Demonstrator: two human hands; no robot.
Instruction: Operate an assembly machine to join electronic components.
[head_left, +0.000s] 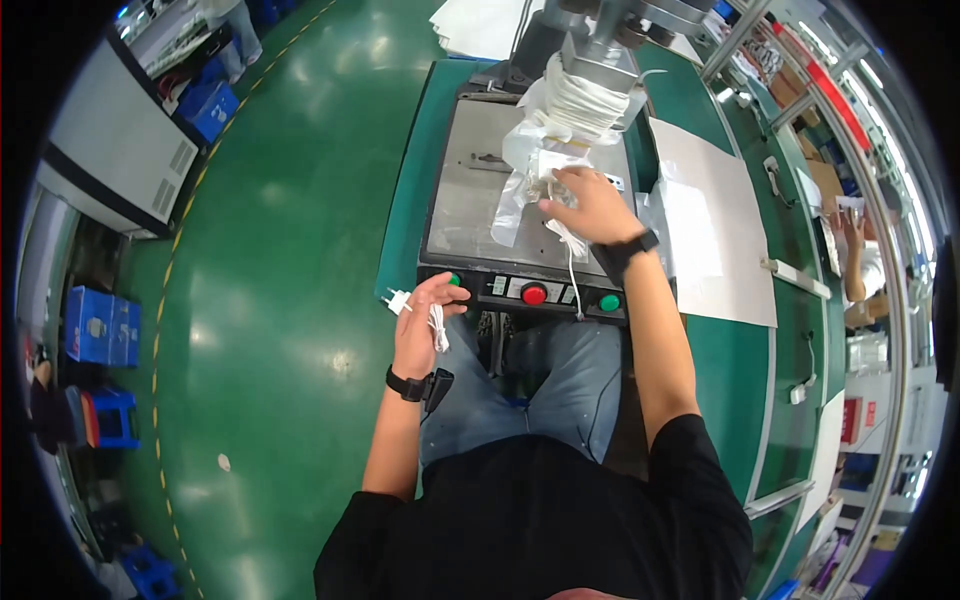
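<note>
My left hand (425, 315) is at the front left edge of a press machine, fingers curled around a white power plug with a bundled cable. The plug (397, 300) pokes out on the left with its pins outward, and the cable bundle (438, 328) hangs below the palm. My right hand (597, 207) reaches over the metal worktable (465, 225), its thumb apart from the fingers. Its fingertips are at a white fixture (555, 163) under the press head (600, 65), next to a loose white cable (572, 248). Whether they touch it is hard to tell.
White cloth and clear plastic film (508, 215) wrap the press head and hang onto the worktable. A red button (534, 293) sits between green buttons (609, 302) on the front panel. Grey board (735, 220) lies on the right bench. Another person's hand (853, 230) shows far right.
</note>
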